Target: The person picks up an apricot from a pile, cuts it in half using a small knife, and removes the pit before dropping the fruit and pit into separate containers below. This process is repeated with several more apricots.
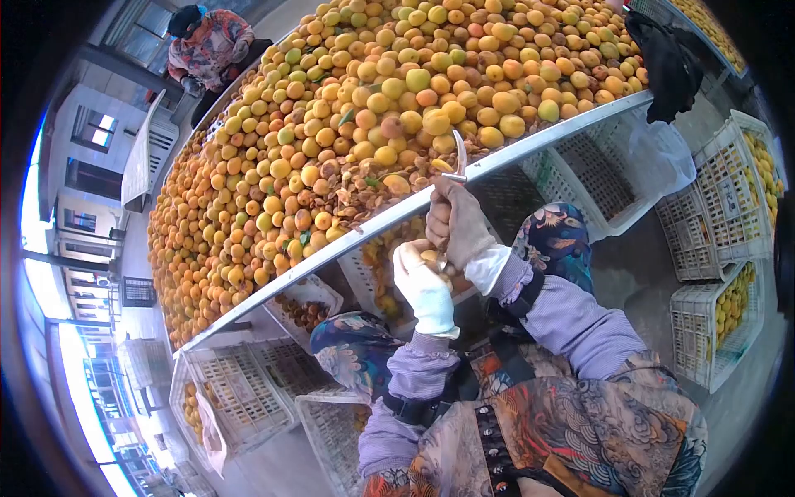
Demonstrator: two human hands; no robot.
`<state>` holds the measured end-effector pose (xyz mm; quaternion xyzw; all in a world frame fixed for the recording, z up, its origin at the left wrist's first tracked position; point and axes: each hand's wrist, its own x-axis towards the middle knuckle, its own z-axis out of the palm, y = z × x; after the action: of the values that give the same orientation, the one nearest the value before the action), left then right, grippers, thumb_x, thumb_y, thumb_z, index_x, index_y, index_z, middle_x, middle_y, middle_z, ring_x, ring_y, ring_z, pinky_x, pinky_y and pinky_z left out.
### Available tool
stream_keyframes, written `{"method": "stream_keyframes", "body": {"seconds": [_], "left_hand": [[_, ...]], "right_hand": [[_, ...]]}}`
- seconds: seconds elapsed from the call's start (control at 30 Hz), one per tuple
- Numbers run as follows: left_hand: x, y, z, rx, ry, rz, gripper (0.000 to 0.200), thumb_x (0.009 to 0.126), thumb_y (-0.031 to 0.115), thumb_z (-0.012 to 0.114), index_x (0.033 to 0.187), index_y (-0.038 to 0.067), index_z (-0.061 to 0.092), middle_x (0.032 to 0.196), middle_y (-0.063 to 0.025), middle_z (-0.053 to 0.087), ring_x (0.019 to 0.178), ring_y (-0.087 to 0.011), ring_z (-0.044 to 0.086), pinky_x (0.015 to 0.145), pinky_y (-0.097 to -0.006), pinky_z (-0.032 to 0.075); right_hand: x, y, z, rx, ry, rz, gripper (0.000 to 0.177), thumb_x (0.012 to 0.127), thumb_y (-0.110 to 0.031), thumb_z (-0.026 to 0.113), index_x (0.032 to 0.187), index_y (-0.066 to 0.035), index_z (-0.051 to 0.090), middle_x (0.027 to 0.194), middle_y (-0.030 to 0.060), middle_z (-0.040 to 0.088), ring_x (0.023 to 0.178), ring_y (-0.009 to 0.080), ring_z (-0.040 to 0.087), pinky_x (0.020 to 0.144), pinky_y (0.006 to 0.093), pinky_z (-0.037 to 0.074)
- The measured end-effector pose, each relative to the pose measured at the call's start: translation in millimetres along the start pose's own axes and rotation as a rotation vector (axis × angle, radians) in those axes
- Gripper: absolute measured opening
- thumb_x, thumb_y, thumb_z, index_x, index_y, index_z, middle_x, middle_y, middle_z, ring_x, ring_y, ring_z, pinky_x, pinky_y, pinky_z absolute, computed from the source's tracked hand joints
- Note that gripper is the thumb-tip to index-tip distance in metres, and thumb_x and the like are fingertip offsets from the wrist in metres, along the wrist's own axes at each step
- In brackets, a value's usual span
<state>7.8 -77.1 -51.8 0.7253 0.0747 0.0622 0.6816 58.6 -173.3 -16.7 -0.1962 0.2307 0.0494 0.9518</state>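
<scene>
My right hand (458, 217), in a stained brownish glove, is closed round the handle of a curved knife (460, 151), its blade pointing up past the table edge. Just below it, my left hand (421, 282) in a white glove has its fingers closed on an apricot (431, 257), partly hidden by the fingers. Both hands are close together in front of the metal rim (381, 219) of the sorting table. Beyond the rim lies a large heap of apricots (331, 124), with a patch of brown peels or scraps (360, 192) nearest me.
Below the table stand white plastic crates, one (306, 302) with dark fruit pieces, another (232, 385) at left. Stacked crates of apricots (725, 199) stand at right. A dark cloth (667, 66) hangs over the table's corner. Another person (207, 50) sits across the heap.
</scene>
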Motion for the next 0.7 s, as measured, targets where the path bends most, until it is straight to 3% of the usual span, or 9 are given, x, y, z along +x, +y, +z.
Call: {"method": "stream_keyframes", "body": {"seconds": [0.23, 0.33, 0.37, 0.43, 0.5, 0.57, 0.6, 0.67, 0.7], "left_hand": [[-12.6, 25.0, 12.1, -0.301, 0.009, -0.238, 0.040, 0.097, 0.043, 0.034, 0.092, 0.007, 0.051, 0.065, -0.0009, 0.049, 0.047, -0.0088, 0.045, 0.038, -0.0184, 0.032], [-16.3, 31.4, 15.6, -0.385, 0.042, -0.411, 0.040, 0.097, 0.044, 0.036, 0.094, 0.007, 0.051, 0.069, -0.0009, 0.051, 0.056, -0.0083, 0.049, 0.042, -0.0197, 0.036], [-17.6, 27.0, 16.4, -0.395, 0.050, -0.358, 0.041, 0.097, 0.043, 0.036, 0.097, 0.005, 0.052, 0.076, -0.0031, 0.054, 0.064, -0.0103, 0.052, 0.051, -0.0218, 0.040], [-14.0, 14.7, 19.4, -0.417, 0.059, -0.244, 0.043, 0.099, 0.040, 0.035, 0.102, 0.001, 0.054, 0.091, -0.0077, 0.059, 0.081, -0.0142, 0.058, 0.070, -0.0260, 0.049], [-13.1, -8.5, 10.8, -0.333, -0.011, -0.240, 0.043, 0.099, 0.040, 0.036, 0.105, 0.002, 0.054, 0.097, -0.0070, 0.058, 0.089, -0.0142, 0.057, 0.076, -0.0263, 0.048], [-16.4, -23.0, 10.9, -0.266, -0.013, -0.021, 0.042, 0.099, 0.040, 0.036, 0.106, 0.003, 0.054, 0.097, -0.0065, 0.058, 0.088, -0.0133, 0.056, 0.074, -0.0264, 0.048], [-17.3, -18.2, 10.4, -0.264, -0.016, -0.024, 0.042, 0.099, 0.040, 0.036, 0.106, 0.003, 0.054, 0.097, -0.0065, 0.058, 0.088, -0.0133, 0.056, 0.074, -0.0264, 0.048], [-14.0, -5.7, 7.7, -0.455, -0.005, -0.394, 0.035, 0.095, 0.036, 0.047, 0.111, 0.004, 0.049, 0.097, -0.0053, 0.057, 0.084, -0.0156, 0.058, 0.070, -0.0296, 0.049], [-14.4, 0.1, 5.4, -0.454, -0.007, -0.394, 0.035, 0.095, 0.036, 0.047, 0.111, 0.004, 0.049, 0.097, -0.0053, 0.057, 0.084, -0.0156, 0.058, 0.070, -0.0296, 0.049]], "right_hand": [[-21.6, -1.3, 4.7, -0.096, -0.062, -0.133, 0.020, 0.090, -0.023, 0.054, 0.077, -0.009, 0.051, 0.049, -0.0054, 0.038, 0.036, 0.0080, 0.035, 0.033, 0.0253, 0.028], [-28.0, 5.3, 7.9, -0.281, -0.247, -0.375, 0.018, 0.089, -0.022, 0.063, 0.090, -0.004, 0.060, 0.070, -0.0056, 0.053, 0.056, 0.0022, 0.047, 0.046, 0.0193, 0.037], [-26.4, 12.5, 3.5, -0.281, -0.246, -0.376, 0.018, 0.089, -0.022, 0.063, 0.090, -0.004, 0.060, 0.070, -0.0056, 0.053, 0.056, 0.0022, 0.047, 0.046, 0.0193, 0.037], [-28.0, 22.1, 3.1, -0.625, -0.311, -0.583, 0.020, 0.089, -0.022, 0.063, 0.093, -0.002, 0.060, 0.071, -0.0058, 0.053, 0.063, 0.0020, 0.048, 0.053, 0.0189, 0.039], [-27.7, 23.2, 2.3, -0.519, -0.304, -0.518, 0.019, 0.089, -0.019, 0.063, 0.093, -0.001, 0.060, 0.070, -0.0054, 0.053, 0.066, 0.0021, 0.046, 0.056, 0.0183, 0.039], [-21.1, 24.3, 1.3, -0.631, -0.284, -0.455, 0.015, 0.088, -0.016, 0.062, 0.092, -0.001, 0.060, 0.070, -0.0049, 0.052, 0.063, 0.0026, 0.045, 0.054, 0.0186, 0.038], [-15.9, 21.1, 2.1, -0.610, -0.208, -0.409, 0.013, 0.088, -0.015, 0.062, 0.089, -0.002, 0.060, 0.068, -0.0039, 0.053, 0.060, 0.0035, 0.046, 0.051, 0.0191, 0.037], [-11.6, 18.8, 3.7, -0.479, -0.199, -0.319, 0.013, 0.088, -0.016, 0.061, 0.087, -0.003, 0.060, 0.068, -0.0037, 0.053, 0.058, 0.0040, 0.046, 0.050, 0.0194, 0.037], [-10.7, 17.8, 4.0, -0.349, -0.189, -0.225, 0.013, 0.088, -0.016, 0.061, 0.085, -0.004, 0.060, 0.067, -0.0035, 0.053, 0.056, 0.0045, 0.047, 0.048, 0.0197, 0.037]]}}
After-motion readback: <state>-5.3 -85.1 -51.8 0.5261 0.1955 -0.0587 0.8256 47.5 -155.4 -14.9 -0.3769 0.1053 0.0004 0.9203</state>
